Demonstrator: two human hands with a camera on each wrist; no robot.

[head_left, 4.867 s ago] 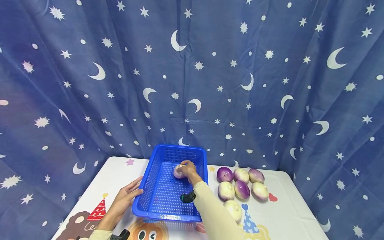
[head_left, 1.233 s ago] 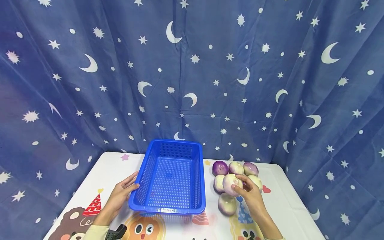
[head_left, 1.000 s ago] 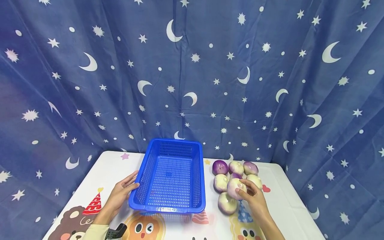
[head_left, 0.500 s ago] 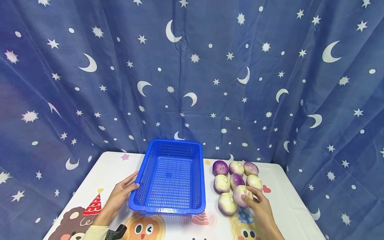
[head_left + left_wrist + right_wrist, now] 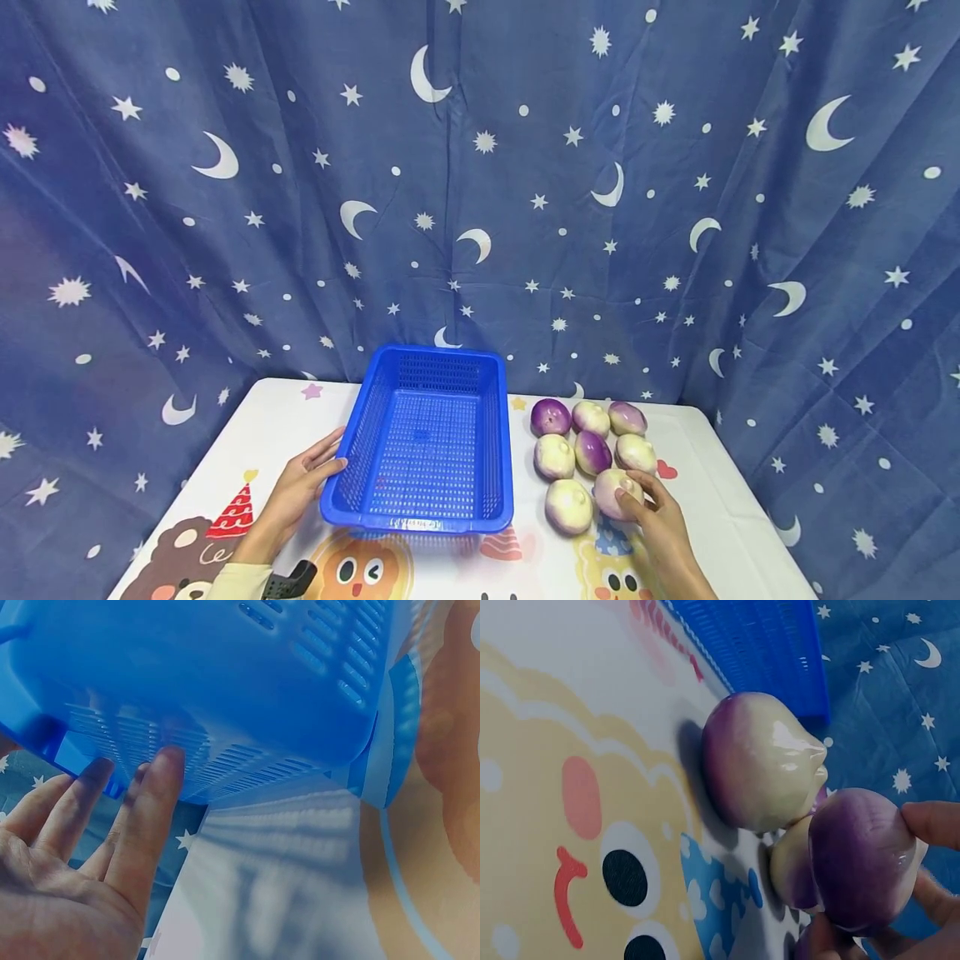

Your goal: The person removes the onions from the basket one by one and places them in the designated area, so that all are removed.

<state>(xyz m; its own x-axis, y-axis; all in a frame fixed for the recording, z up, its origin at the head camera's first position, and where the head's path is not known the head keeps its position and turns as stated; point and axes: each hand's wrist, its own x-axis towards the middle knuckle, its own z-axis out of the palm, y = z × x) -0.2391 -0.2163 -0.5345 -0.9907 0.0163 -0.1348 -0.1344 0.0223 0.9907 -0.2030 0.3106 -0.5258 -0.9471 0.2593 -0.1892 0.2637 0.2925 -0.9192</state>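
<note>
My right hand (image 5: 660,521) holds a white and purple turnip (image 5: 617,495) between thumb and fingers, at the front right of the turnip group. In the right wrist view this held turnip (image 5: 862,859) shows its purple side, with fingertips (image 5: 934,823) around it. Just left of it lies another turnip (image 5: 568,507). My left hand (image 5: 294,492) rests against the left side of a blue plastic basket (image 5: 420,525), thumb at the rim. Seen from the left wrist, its fingers (image 5: 154,817) are extended against the slotted basket wall (image 5: 225,761).
Behind the held turnip are several more in rows, among them a deep purple one (image 5: 551,417) and a pale one (image 5: 636,453). They stand right of the basket on a white cartoon-print tablecloth (image 5: 720,517). A blue star-and-moon curtain (image 5: 645,250) hangs behind the table.
Earlier, my right hand held a turnip inside the basket. Over the last second it has moved the turnip rightward and nearer, beside the front turnip. My left hand stays at the basket.
</note>
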